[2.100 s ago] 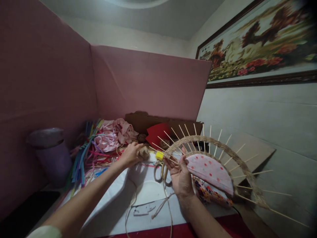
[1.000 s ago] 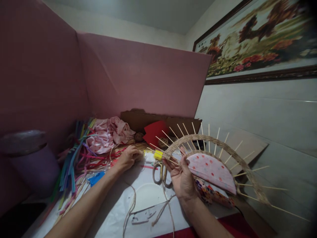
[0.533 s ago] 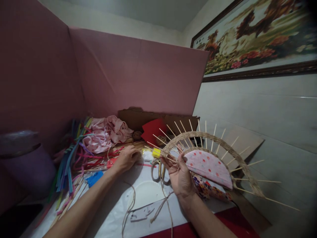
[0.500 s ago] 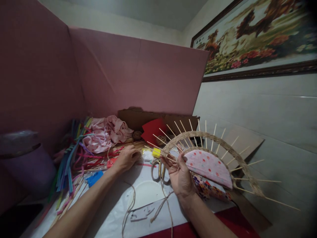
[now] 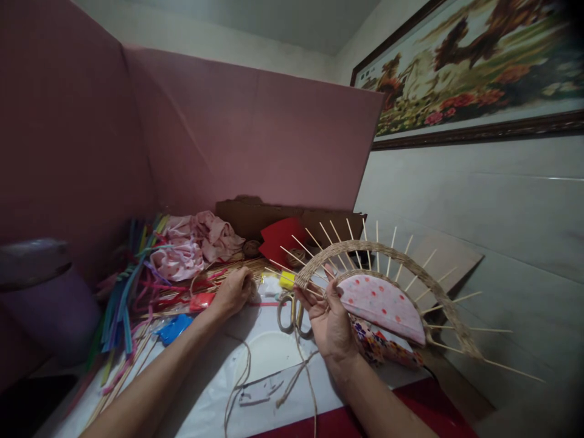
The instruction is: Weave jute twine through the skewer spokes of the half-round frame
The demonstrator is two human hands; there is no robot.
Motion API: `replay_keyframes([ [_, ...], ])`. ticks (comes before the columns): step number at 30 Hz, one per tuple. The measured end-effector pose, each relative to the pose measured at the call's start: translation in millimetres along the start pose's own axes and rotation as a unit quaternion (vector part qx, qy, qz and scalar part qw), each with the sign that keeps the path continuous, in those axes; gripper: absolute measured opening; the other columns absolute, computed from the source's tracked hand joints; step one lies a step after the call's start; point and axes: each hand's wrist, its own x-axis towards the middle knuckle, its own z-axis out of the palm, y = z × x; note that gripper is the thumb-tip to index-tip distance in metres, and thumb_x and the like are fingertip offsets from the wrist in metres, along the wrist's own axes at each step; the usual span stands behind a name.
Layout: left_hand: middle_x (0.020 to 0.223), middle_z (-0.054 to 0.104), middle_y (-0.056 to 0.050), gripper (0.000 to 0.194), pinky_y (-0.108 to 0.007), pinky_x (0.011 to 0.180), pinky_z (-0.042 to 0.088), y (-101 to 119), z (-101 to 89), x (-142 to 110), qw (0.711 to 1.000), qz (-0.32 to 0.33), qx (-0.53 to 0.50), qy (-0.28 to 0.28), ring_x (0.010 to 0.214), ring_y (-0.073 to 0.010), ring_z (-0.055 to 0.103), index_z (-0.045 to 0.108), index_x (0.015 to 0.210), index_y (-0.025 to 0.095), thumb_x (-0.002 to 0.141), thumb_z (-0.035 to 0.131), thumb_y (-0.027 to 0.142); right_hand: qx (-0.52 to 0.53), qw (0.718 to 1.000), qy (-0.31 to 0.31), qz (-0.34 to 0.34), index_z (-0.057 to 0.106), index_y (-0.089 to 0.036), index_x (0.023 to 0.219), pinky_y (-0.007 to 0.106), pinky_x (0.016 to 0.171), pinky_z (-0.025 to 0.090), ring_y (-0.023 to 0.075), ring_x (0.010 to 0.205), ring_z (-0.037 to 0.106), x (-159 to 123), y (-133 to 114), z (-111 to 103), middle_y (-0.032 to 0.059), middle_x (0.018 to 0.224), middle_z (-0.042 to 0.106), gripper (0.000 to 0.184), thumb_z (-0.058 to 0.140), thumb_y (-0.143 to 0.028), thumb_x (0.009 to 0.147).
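My right hand grips the left end of a woven half-round fan, thumb in front and fingers behind. Thin pale sticks radiate through its twine arch, and a pink polka-dot cloth half-disc fills its inner part. My left hand is closed with its fingers curled, near the bundle of straw-coloured sticks. What those fingers hold, if anything, is hidden. Between the hands lie scissors with metallic handles. Lengths of twine trail across the white tabletop below the hands.
Pink fabric, coloured pipe cleaners and a blue packet lie at left. Red card and cardboard stand behind. A yellow item sits beyond the scissors. Flowered cloth lies under the fan. A lidded bin stands far left.
My left hand has shifted slightly, its fingers curling further down. The fan, in my right hand's grip, sits slightly farther left in view; the grip looks unchanged.
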Motion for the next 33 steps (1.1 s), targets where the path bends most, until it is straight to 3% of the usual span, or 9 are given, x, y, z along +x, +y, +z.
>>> replay_keyframes([
  [4,0.08,0.057,-0.005,0.017,-0.028,0.07,0.038,5.6,-7.7,0.0,1.0,0.005,0.004,-0.018,0.077,-0.0185,0.051,0.061,0.073,0.018,0.073,0.046,0.011,0.003,1.0,0.001,0.002,0.027,-0.023,0.137,0.045,0.091,0.042,0.0191,0.081,0.068,0.7,0.0,0.2,0.0071,0.084,0.071,0.065,0.055,-0.045,0.082],
  [9,0.062,0.057,-0.002,0.017,-0.026,0.06,0.035,13.3,-20.9,0.0,0.999,-0.009,-0.004,-0.049,0.062,-0.016,0.051,0.06,0.059,0.019,0.068,0.049,0.01,-0.001,1.0,-0.005,-0.001,0.027,-0.024,0.137,0.045,0.09,0.044,0.0195,0.083,0.067,0.9,-0.4,0.1,0.0078,0.086,0.071,0.065,0.055,-0.045,0.082],
  [15,0.069,0.063,-0.002,0.017,-0.026,0.064,0.038,15.0,-19.7,-5.9,0.996,-0.053,-0.064,-0.033,0.068,-0.017,0.056,0.062,0.071,0.02,0.068,0.049,0.011,0.001,1.0,-0.004,-0.003,0.027,-0.022,0.137,0.046,0.09,0.044,0.0198,0.082,0.067,0.7,-0.9,0.2,0.0072,0.084,0.072,0.068,0.056,-0.046,0.081],
  [22,0.065,0.061,0.0,0.021,-0.024,0.053,0.041,-7.6,-18.4,-3.0,0.973,-0.155,-0.172,0.023,0.061,-0.0151,0.056,0.062,0.083,0.018,0.065,0.053,0.022,0.005,1.0,-0.007,-0.008,0.029,-0.021,0.137,0.047,0.09,0.043,0.0194,0.08,0.067,0.3,-1.8,1.8,0.007,0.083,0.071,0.066,0.056,-0.045,0.081],
  [29,0.056,0.056,0.002,0.027,-0.023,0.042,0.04,-5.6,-36.1,-1.3,0.929,-0.229,-0.289,0.043,0.045,-0.0121,0.052,0.057,0.084,0.013,0.064,0.052,0.03,0.012,1.0,-0.005,-0.002,0.032,-0.023,0.135,0.045,0.09,0.044,0.0186,0.081,0.067,0.2,-1.3,1.8,0.0062,0.082,0.072,0.062,0.057,-0.044,0.081],
  [33,0.054,0.053,0.003,0.031,-0.023,0.04,0.039,-8.5,-47.5,-1.2,0.923,-0.239,-0.299,0.047,0.04,-0.0107,0.048,0.056,0.091,0.014,0.066,0.048,0.03,0.007,1.0,-0.003,-0.009,0.036,-0.021,0.133,0.046,0.09,0.045,0.0196,0.082,0.067,0.8,-1.5,0.9,0.007,0.082,0.071,0.061,0.058,-0.045,0.08],
])
